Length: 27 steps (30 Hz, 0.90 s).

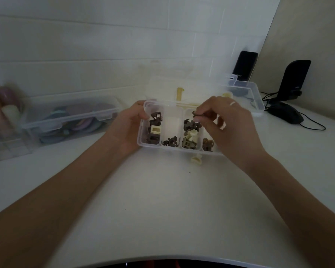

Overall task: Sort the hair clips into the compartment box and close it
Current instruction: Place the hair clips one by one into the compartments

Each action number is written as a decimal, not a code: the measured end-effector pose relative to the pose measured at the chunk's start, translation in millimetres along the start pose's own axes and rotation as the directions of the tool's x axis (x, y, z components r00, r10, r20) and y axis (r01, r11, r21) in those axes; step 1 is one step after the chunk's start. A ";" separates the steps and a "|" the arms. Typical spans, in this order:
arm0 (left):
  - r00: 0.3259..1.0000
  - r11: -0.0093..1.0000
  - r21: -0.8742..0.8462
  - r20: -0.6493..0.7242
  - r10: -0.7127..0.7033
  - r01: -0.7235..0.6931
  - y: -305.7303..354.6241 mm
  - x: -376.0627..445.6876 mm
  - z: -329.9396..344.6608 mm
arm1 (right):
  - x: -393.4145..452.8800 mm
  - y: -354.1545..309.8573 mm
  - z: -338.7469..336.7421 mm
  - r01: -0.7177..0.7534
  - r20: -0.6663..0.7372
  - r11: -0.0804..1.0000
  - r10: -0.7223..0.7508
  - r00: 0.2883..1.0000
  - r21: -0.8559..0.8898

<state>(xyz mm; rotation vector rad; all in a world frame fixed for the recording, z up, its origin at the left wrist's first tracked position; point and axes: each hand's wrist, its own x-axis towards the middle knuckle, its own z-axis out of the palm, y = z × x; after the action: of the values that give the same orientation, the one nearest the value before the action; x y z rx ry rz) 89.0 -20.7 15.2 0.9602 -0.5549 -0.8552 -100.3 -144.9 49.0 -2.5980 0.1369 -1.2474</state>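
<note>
A clear compartment box (171,148) stands open on the white table, its lid (182,88) tilted up behind it. Four compartments show, and several dark brown, olive and cream hair clips lie in them. My left hand (128,124) grips the box's left end, thumb over the rim. My right hand (224,122) hovers over the right half and pinches a small dark hair clip (197,114) above the third compartment. One cream clip (196,159) lies on the table just in front of the box.
A clear lidded case (70,120) with coloured hair bands sits at the left, beside a blurred organiser (6,132). Another clear box (249,93), two black speakers (295,80) and a black mouse (286,114) with cable stand at the back right.
</note>
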 end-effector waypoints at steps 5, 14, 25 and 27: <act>1.000 1.000 -0.003 0.024 -0.017 0.018 -1.0 -1.9 2.7 | -1.1 11.0 7.1 0.096 0.028 0.982 -0.093 0.995 -0.162; 1.000 1.000 -0.002 0.002 -0.010 0.010 -1.3 -1.7 2.0 | 0.6 7.3 1.4 0.099 0.041 0.978 -0.093 0.995 -0.185; 0.998 0.997 -0.070 -0.062 -0.030 0.025 1.7 3.9 -4.9 | -4.5 -13.2 -11.8 0.107 0.399 0.992 -0.074 0.914 -0.061; 0.994 0.997 -0.069 -0.104 -0.029 0.022 2.5 6.2 -9.0 | -5.2 -10.4 -7.8 0.116 0.494 0.981 -0.025 0.869 -0.156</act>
<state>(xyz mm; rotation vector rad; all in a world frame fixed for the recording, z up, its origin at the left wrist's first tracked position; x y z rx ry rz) 100.0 -20.8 13.3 0.9460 -0.4219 -0.8367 -109.9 -135.4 52.5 -3.0100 0.0582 -0.5742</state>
